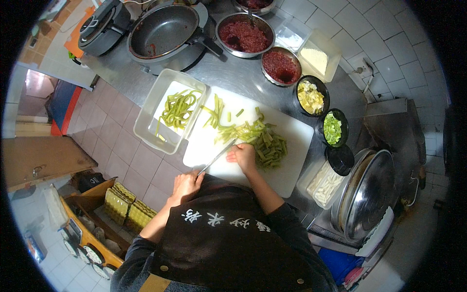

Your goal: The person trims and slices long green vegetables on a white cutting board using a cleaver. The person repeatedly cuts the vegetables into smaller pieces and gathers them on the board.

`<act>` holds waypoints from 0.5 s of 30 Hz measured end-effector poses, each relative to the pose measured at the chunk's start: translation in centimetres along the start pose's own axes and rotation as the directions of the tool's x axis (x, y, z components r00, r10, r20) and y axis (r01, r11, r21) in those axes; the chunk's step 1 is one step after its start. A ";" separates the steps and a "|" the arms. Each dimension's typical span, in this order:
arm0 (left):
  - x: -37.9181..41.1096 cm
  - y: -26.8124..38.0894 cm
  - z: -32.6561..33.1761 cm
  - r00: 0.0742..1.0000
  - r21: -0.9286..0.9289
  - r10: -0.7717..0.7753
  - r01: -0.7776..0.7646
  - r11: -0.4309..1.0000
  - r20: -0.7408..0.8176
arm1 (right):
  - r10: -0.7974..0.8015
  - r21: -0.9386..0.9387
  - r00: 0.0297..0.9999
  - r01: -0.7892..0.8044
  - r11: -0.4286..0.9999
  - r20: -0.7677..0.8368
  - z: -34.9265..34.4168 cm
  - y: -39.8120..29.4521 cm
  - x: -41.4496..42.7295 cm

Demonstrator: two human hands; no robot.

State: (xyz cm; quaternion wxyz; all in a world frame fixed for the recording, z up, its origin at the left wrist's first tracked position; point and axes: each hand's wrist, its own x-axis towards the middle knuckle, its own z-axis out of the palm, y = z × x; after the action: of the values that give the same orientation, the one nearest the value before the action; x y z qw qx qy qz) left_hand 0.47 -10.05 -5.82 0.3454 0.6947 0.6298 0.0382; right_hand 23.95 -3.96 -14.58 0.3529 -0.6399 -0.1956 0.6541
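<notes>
My left hand (186,185) grips the handle of a knife (217,157), its blade slanting up and right over the white cutting board (204,157). Beside the blade, my right hand (242,156) rests low over the board with bent fingers; whether anything is under them is hidden. Short cut pieces of green vegetable (270,148) form a heap just beyond and right of that hand. Longer green strips (217,109) lie at the board's far left. More long strips (177,109) sit in a translucent plastic tub (146,137) overlapping the board's left side.
Steel bowls of red minced food (244,34) (280,66) stand behind the board. Black bowls hold pale yellow pieces (310,96) and chopped greens (332,128). A dark pan (164,33) is at back left. Round metal lids (370,195) lean at right, near a tub of white pieces (325,188).
</notes>
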 end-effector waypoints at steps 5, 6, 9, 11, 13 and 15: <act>0.1 1.7 -0.8 0.997 -0.014 -0.057 0.057 0.998 0.043 | -0.013 0.002 1.000 0.013 1.000 0.005 -0.1 0.3 0.3; 0.2 1.8 -0.8 0.996 -0.005 -0.063 0.063 0.998 0.057 | -0.018 -0.007 1.000 0.018 1.000 -0.002 -0.1 0.3 0.2; 1.4 1.4 0.9 0.996 0.011 -0.067 0.067 0.998 0.054 | -0.059 -0.038 0.998 0.059 0.998 -0.016 0.1 0.5 0.4; 1.9 0.4 2.6 0.999 -0.012 -0.053 0.053 0.999 0.009 | -0.075 -0.056 0.997 0.074 0.996 -0.011 0.2 0.7 0.3; 2.0 0.1 3.5 0.998 -0.063 -0.014 0.010 0.998 -0.061 | -0.074 -0.064 0.997 0.073 0.995 -0.008 0.2 0.5 0.0; 1.7 -0.3 3.6 0.995 -0.125 -0.003 -0.010 0.992 -0.105 | -0.191 -0.231 0.981 0.182 0.956 -0.019 -0.1 0.1 -0.5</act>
State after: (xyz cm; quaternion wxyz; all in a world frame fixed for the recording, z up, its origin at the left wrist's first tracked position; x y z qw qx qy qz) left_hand 2.34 -10.12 -9.31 0.3550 0.6699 0.6420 0.1148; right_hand 24.01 -4.36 -14.30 0.3410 -0.6680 -0.3216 0.5779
